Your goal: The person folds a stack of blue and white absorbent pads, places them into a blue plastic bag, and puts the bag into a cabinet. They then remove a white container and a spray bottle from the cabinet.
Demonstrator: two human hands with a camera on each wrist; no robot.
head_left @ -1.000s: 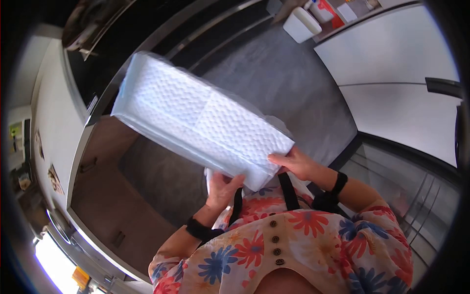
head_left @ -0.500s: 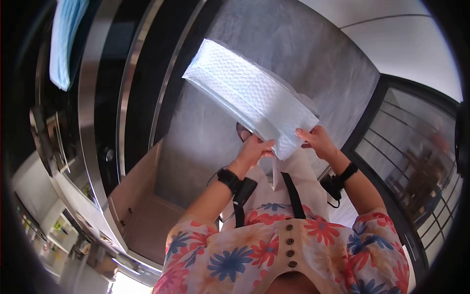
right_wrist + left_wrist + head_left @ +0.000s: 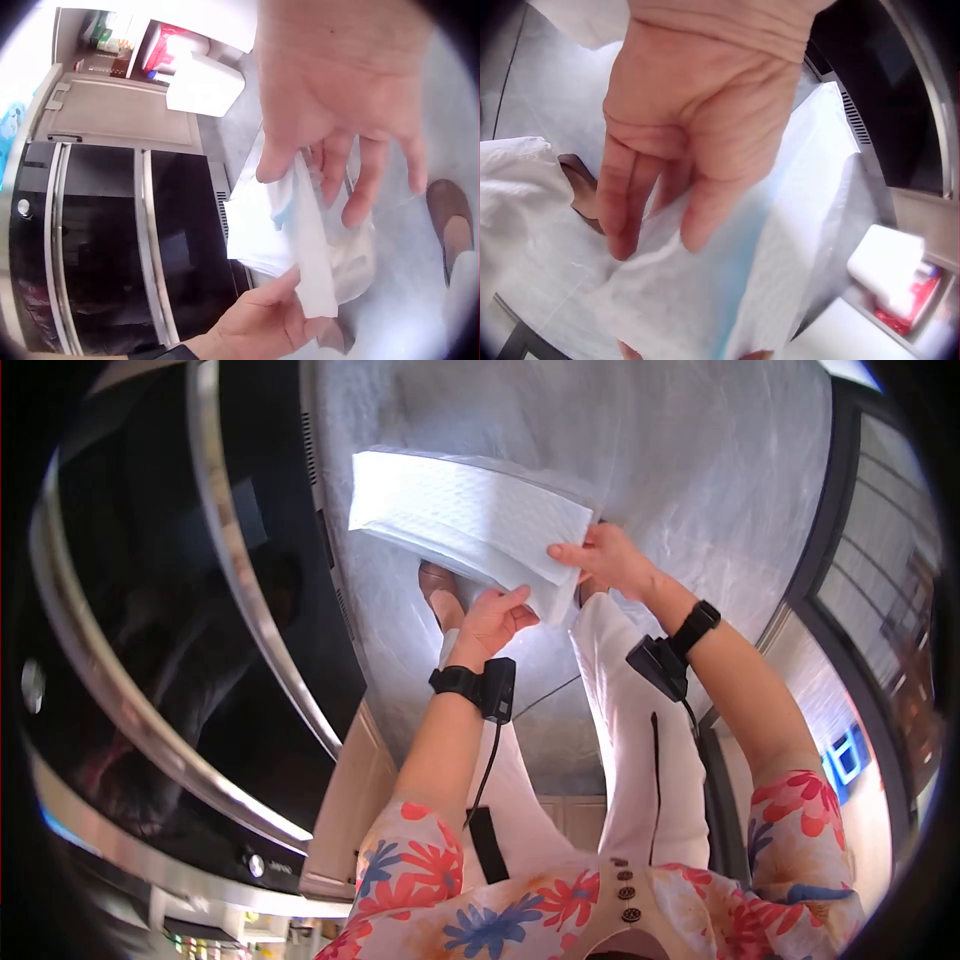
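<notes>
A white quilted pack in clear plastic wrap [image 3: 470,525] is held out over the grey floor in the head view. My left hand [image 3: 490,622] grips its near lower corner, thumb on top. My right hand [image 3: 600,555] pinches the near end's right corner. In the left wrist view the left hand [image 3: 682,150] has its fingers curled onto the pack [image 3: 780,262]. Seen from the right wrist, the right hand [image 3: 337,135] pinches the pack's [image 3: 300,240] thin end between thumb and fingers, and the left hand [image 3: 262,322] holds it from below.
A glossy black appliance front with steel trim [image 3: 150,640] fills the left side. Grey floor [image 3: 680,450] lies beneath, with a brown shoe [image 3: 440,585] under the pack. A white bin [image 3: 202,86] and wooden drawer fronts [image 3: 112,112] stand further off.
The view has tipped down towards the floor and my legs. The pack has swung closer to level and looks shorter, while both hands have kept hold of its near end.
</notes>
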